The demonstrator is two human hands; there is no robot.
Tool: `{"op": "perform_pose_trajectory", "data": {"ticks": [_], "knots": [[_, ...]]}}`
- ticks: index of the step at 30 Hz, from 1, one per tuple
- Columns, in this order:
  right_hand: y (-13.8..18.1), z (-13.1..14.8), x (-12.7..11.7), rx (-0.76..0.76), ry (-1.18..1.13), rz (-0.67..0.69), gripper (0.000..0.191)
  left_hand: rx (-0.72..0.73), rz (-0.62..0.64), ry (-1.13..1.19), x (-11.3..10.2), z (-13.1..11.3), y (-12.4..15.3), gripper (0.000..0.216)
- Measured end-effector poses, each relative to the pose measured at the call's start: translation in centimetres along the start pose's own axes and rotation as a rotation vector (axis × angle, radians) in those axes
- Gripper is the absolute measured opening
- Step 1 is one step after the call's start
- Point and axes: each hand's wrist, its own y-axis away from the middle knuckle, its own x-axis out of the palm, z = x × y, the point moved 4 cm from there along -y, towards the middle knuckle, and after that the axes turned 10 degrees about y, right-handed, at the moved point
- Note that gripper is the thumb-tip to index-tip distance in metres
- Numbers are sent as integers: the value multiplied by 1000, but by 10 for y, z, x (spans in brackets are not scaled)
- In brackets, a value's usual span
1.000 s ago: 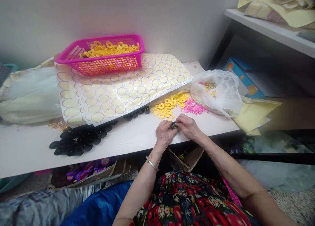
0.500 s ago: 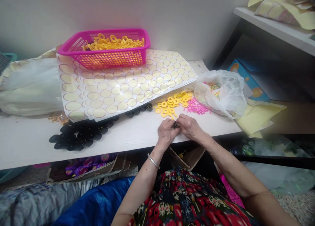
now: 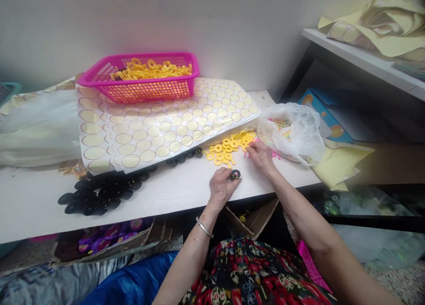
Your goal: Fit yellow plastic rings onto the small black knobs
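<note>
My left hand (image 3: 222, 184) grips a small round black piece (image 3: 235, 174) near the front of the white table. Coloured bits show in the piece's upturned top. My right hand (image 3: 260, 156) is over the pink beads (image 3: 276, 155), its bent fingers together at the edge of the yellow ring pieces (image 3: 226, 146); whatever is between the fingertips is too small to make out. Part of the bead pile is hidden under that hand. More black pieces (image 3: 102, 192) lie heaped to the left, with a short row of them along the sheets' edge.
A pink basket (image 3: 139, 92) of yellow ring pieces stands on sticker sheets (image 3: 166, 132). Right of the beads is a clear plastic bag (image 3: 307, 141) with multicoloured beads. A shelf (image 3: 361, 59) juts in at upper right. Below the table's edge is an open carton (image 3: 259, 221).
My hands were together around the black piece. The right one has let go and moved forward and right to the beads; the left keeps the piece. The view has tilted slightly.
</note>
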Motion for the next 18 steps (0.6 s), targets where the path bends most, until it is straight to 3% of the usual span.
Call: {"op": "perform_pose_trajectory", "data": {"ticks": [3, 7, 10, 14, 18], "knots": [[-15, -6, 11, 95, 242, 81, 29, -3, -4, 11, 1, 2, 0, 15], [-17, -5, 22, 103, 310, 177, 21, -6, -7, 18, 1, 3, 0, 15], [-16, -4, 22, 126, 293, 144, 24, -2, -10, 17, 1, 2, 0, 15], [-20, 1, 13, 122, 245, 12, 41, -11, -12, 31, 1, 3, -1, 14], [-31, 7, 9, 208, 258, -7, 39, -13, -5, 45, 0, 3, -1, 14]]}}
